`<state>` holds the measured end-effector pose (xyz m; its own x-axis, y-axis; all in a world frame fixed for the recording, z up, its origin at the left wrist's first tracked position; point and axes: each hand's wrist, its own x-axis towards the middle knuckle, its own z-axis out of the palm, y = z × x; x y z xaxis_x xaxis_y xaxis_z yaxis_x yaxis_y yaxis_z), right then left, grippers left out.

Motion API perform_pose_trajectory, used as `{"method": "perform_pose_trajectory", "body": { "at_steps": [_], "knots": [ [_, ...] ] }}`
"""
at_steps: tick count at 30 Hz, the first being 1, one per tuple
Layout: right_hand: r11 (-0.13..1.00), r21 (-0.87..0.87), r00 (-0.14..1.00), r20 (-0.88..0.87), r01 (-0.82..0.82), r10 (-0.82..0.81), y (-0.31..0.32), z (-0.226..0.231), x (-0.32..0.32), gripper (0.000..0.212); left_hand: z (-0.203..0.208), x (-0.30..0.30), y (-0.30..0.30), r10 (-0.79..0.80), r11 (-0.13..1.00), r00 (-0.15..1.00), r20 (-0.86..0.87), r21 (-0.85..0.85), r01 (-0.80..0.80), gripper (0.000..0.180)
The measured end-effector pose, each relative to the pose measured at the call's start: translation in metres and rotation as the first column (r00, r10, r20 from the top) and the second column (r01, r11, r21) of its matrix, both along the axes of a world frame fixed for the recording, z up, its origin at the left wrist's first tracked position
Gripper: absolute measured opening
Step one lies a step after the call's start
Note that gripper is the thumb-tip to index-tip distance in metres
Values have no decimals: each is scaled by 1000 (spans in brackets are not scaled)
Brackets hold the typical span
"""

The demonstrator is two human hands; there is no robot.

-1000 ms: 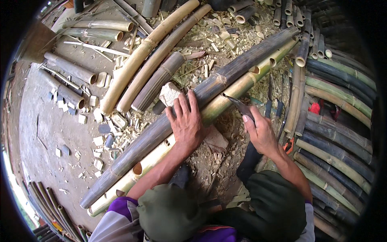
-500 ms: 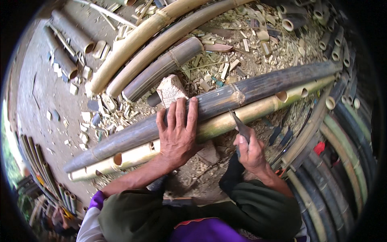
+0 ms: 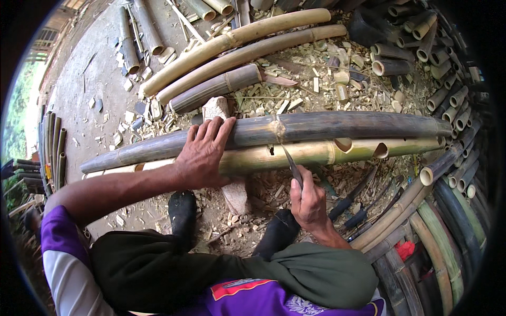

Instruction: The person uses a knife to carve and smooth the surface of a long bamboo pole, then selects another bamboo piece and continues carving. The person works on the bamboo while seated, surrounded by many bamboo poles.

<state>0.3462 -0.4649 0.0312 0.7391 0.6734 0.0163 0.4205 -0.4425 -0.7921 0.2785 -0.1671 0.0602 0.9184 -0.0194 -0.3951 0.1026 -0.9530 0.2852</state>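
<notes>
My left hand (image 3: 203, 155) spans two bamboo poles lying side by side and grips them. Its fingers curl over the dark bamboo pole (image 3: 337, 126); the palm and thumb press on the peeled, yellow-green bamboo pole (image 3: 311, 152). Holes are cut in the peeled pole, two larger ones right of the hands and a small dark one near the knife. In my closed right hand (image 3: 308, 203) is a narrow-bladed knife (image 3: 293, 167), its handle hidden by the fingers. The blade points up and away, its tip at the peeled pole's far side, below the dark pole's node.
A pale block (image 3: 235, 197) lies crosswise under the poles. Three cut bamboo lengths (image 3: 253, 55) lie beyond them, amid wood chips (image 3: 300, 84). Stacked bamboo tubes (image 3: 453, 100) crowd the right side. My feet (image 3: 182, 216) are close on the near side.
The view has shifted and turned, so the poles now lie more level. My left hand still grips them, and the knife tip remains by the peeled pole.
</notes>
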Motion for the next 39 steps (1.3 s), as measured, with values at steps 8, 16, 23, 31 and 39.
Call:
{"method": "perform_pose_trajectory", "body": {
  "at_steps": [8, 16, 23, 31, 39],
  "knots": [
    [994, 44, 994, 41, 99, -101, -29, -10, 2, 27, -13, 43, -80, 171, 985, 969, 176, -30, -168, 138],
    [982, -28, 982, 51, 184, -183, -53, -13, 7, 28, -23, 66, -136, 271, 962, 880, 389, -103, -251, 143],
    [958, -56, 956, 107, 280, -273, -66, -13, 25, 28, -29, 89, -165, 225, 974, 912, 344, -93, -205, 143],
    [959, -71, 955, 137, 273, -262, -71, -14, 40, 29, -43, 96, -164, 189, 978, 865, 465, -14, -206, 127],
    [972, -15, 954, 192, 235, -228, -72, -30, 51, 25, -39, 104, -168, 189, 981, 886, 423, -39, -190, 123]
  ]
}}
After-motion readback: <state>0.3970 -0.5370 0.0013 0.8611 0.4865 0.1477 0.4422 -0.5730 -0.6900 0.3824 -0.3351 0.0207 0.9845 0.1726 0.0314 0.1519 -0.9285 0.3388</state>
